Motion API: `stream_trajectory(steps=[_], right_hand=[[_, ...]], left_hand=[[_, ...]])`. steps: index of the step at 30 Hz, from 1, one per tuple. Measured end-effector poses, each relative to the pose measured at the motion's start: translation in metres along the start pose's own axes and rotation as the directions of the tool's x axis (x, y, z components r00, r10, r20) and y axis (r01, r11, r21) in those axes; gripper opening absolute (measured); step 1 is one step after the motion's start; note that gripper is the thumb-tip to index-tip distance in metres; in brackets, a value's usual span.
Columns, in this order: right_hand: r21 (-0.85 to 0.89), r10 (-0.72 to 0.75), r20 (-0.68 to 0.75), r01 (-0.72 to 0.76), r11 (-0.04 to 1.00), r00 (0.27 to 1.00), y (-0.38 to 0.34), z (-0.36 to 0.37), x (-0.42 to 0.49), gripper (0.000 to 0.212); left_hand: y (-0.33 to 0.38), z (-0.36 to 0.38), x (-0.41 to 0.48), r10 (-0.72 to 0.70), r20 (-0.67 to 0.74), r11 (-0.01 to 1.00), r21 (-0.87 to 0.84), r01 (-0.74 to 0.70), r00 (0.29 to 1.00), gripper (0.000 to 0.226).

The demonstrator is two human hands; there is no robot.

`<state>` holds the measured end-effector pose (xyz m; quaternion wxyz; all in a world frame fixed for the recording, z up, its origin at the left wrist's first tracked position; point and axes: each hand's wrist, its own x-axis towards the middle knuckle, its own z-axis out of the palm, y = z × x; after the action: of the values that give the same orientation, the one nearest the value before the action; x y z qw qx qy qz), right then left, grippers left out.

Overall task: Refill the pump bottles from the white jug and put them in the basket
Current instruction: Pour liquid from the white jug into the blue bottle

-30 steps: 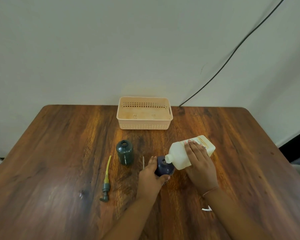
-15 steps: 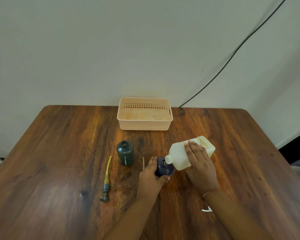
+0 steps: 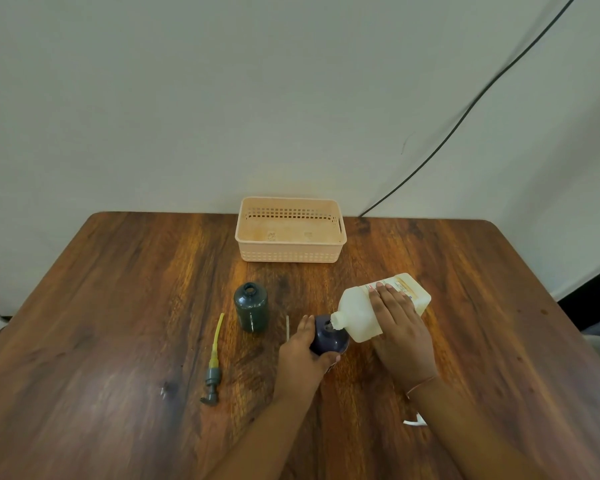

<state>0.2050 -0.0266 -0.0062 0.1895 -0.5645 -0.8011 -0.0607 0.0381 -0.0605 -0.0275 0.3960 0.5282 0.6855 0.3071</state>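
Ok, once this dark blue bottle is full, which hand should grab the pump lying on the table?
Probably the left hand: the pump lies on its side of the dark blue bottle, and the right hand is occupied tilting the white jug.

The white jug (image 3: 364, 313) is tipping slightly lower, its spout now meeting the dark bottle's (image 3: 328, 336) mouth

just one head cam, looking forward and down at the table (image 3: 118, 306), close above both hands, wall behind.
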Motion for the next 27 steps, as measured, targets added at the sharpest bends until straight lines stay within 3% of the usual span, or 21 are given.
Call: stream_trajectory(steps=[27], right_hand=[[-0.024, -0.035, -0.031, 0.034, 0.999, 0.999, -0.0013, -0.0042, 0.0041, 0.071]], left_hand=[[-0.0013, -0.0021, 0.0004, 0.035, 0.002, 0.999, -0.001, -0.035, 0.999, 0.082]])
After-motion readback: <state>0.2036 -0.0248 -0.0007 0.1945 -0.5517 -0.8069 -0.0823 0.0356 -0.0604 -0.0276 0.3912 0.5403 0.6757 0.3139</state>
